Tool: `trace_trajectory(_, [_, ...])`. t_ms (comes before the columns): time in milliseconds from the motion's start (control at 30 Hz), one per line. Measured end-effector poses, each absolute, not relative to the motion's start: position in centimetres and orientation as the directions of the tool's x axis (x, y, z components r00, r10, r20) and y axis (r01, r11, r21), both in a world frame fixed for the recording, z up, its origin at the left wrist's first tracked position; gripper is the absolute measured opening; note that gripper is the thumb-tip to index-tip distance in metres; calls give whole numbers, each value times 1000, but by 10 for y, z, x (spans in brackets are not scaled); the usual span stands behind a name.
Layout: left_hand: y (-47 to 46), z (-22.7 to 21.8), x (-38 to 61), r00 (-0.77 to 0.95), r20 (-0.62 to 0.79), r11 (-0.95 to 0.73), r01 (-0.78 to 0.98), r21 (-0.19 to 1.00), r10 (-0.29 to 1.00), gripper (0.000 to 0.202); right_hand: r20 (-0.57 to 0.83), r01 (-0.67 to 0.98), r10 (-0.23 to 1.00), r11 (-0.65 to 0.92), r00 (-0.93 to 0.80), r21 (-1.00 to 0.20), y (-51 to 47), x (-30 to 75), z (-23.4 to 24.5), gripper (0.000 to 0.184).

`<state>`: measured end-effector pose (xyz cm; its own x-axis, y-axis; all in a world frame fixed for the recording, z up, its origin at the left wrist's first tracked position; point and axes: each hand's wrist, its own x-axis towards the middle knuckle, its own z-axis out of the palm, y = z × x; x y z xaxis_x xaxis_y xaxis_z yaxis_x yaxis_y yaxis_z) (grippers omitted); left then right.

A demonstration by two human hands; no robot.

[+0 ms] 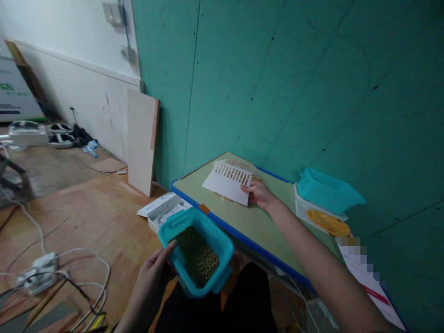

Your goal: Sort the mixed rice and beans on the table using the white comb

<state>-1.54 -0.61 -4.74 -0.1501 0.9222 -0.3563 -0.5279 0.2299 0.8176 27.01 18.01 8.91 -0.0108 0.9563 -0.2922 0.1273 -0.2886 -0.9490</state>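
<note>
Holding a turquoise container (pixel 225 238) by its rim, our left hand (pixel 157 266) has the thumb pressed over the near left edge, while the other fingers go to the outer side, where we see them only partly. So these fingers are closed on the container, which is tilted a little and stands in the air above our knees, in front of the table (pixel 260 226). Just beside the left thumb, inside the container, lie small green beans (pixel 190 240), and farther right from it are the yellowish beans (pixel 208 262).

Our right hand (pixel 260 194) grips a white slotted card (pixel 225 183) at its right end: the thumb is on the upper face, and the other fingers are partly hidden by the card and the hand. The card reaches out to the left of these fingers, with its row of slots on the far side. Beyond the fingertips, around the card and through its slots, we see pale grains (pixel 236 163) spread on the table top.

Well to the right of the right fingers we find a blue bin (pixel 324 189) and a yellow item (pixel 328 223), near the wall. Beyond the left fingers, an open white box (pixel 169 207) shows behind the container.
</note>
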Motion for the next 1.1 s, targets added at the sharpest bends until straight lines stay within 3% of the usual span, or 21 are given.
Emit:
trace_trajectory(700, [-11, -27, -11, -161, -366, 224, -553, 803, 916, 36, -306, 109, 948, -296, -88, -949, 157, 273, 98, 8])
trace_trajectory(1100, [-13, -15, -12, -169, -353, 208, -552, 808, 920, 45, -285, 150, 953, -268, -108, -952, 140, 271, 106, 14])
